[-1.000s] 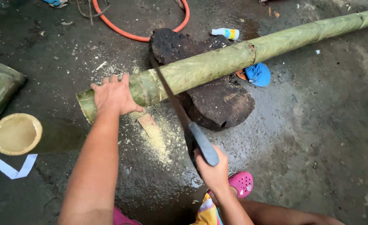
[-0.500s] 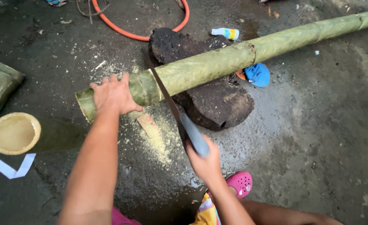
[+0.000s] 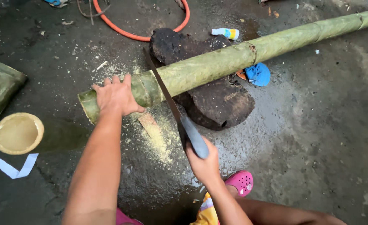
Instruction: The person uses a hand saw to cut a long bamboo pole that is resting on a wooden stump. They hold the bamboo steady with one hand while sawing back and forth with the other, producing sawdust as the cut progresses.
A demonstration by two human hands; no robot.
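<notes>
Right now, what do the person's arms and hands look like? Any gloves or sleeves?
No gloves and no sleeves. The left hand and right hand are bare, and both forearms are uncovered right to the picture's bottom edge. No watch, ring or bracelet shows.

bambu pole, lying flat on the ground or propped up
Propped up: the bamboo pole rests across a dark wood block, its cut end held off the wet floor.
</notes>
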